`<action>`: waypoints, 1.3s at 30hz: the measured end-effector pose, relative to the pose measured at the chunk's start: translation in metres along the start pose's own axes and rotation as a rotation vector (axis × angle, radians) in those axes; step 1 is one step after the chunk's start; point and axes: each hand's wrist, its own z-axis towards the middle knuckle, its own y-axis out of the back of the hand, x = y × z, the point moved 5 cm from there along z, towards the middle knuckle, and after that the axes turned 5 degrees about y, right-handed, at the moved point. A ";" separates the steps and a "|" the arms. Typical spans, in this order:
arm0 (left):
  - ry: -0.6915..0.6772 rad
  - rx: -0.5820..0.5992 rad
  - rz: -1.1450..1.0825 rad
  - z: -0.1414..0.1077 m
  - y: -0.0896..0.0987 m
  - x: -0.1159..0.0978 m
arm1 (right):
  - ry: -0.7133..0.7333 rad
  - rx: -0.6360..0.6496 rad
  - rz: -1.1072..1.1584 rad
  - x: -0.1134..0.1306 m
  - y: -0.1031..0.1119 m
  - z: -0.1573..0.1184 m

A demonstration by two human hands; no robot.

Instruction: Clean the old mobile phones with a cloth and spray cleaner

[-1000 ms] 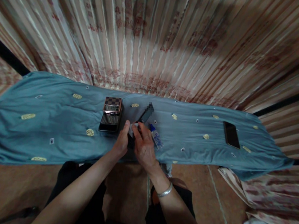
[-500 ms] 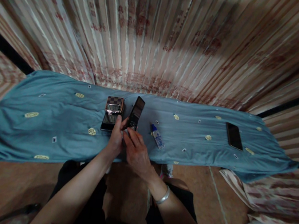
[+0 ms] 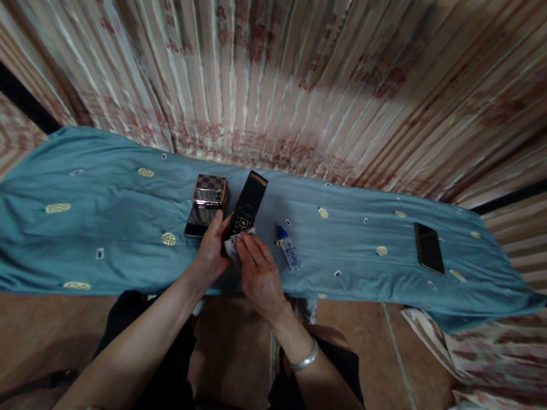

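1. Head view, the thing worked on: an open flip phone (image 3: 253,195) is above the middle of the fabric-draped desk (image 3: 117,204), keypad half toward the person, screen half leaning away, just right of a checkered item (image 3: 211,183) on a glossy black slab (image 3: 198,221)
2. Head view, left side: the left hand (image 3: 211,250) is curled around the lower left of the flip phone, thumb along its edge; the fingers underneath are hidden. This grip should stay firm and low, since pressure on the keys could twist the phone
3. Head view, right side: the right hand (image 3: 260,274) has its fingers drawn together on a crumpled white wipe (image 3: 231,245), pressed against the bottom of the keypad; whether the thumb pinches it too, I cannot tell
4. Head view, how to do it well: the step looks like wiping the keys. Short, light strokes suit it best, with a flat fold of the wipe under the fingertips and no push on the raised screen, as the hinge may strain
5. Head view, around the hands: a blue-capped bottle (image 3: 289,251) lies near the right hand, so the wrist should steer clear of it; a dark phone (image 3: 429,248) lies well apart, farther right
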 end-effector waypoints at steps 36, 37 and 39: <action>0.098 -0.062 -0.130 0.005 0.001 0.010 | -0.298 -0.144 0.227 -0.017 0.003 -0.008; 0.089 -0.063 -0.126 0.005 0.002 0.008 | -0.286 -0.131 0.232 -0.013 0.003 -0.009; 0.053 -0.062 -0.111 0.004 0.004 0.003 | -0.253 -0.107 0.231 -0.006 0.005 -0.011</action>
